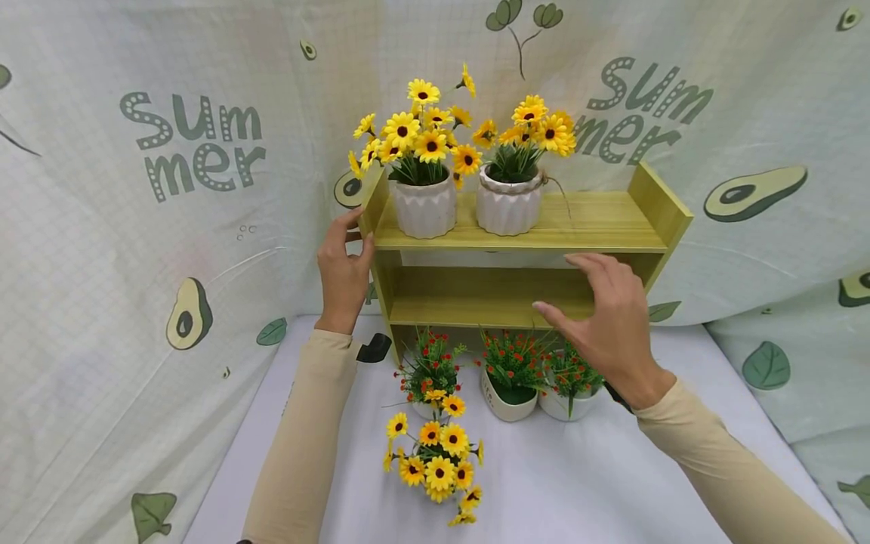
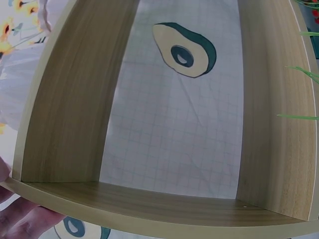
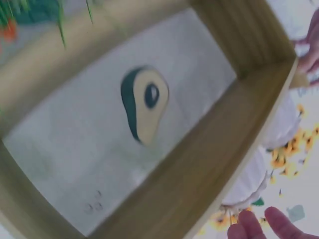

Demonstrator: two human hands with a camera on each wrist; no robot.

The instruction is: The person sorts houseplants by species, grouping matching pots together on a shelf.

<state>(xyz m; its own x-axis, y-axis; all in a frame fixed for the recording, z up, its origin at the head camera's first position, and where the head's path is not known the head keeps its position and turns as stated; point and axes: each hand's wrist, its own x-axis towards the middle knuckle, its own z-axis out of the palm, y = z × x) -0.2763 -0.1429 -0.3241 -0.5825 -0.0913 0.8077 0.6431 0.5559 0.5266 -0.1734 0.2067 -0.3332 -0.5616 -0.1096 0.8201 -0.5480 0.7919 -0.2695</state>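
Note:
A two-tier wooden shelf (image 1: 578,219) stands at the back of the table. My left hand (image 1: 344,268) holds its left side panel near the upper board, with the thumb at the front edge; the left wrist view shows fingers (image 2: 30,219) along the panel's outside. My right hand (image 1: 612,321) hovers before the shelf's right half, thumb and fingers spread, holding nothing. On the top board sit two white pots, a left pot (image 1: 424,208) and a right pot (image 1: 510,204) tied with twine, both full of yellow artificial flowers.
Red-flowered plants in pots, left (image 1: 435,366), middle (image 1: 510,400) and right (image 1: 571,378), stand low before the shelf. Another yellow-flowered plant (image 1: 438,461) is nearer on the white table (image 1: 544,491). A patterned cloth (image 1: 204,249) hangs behind.

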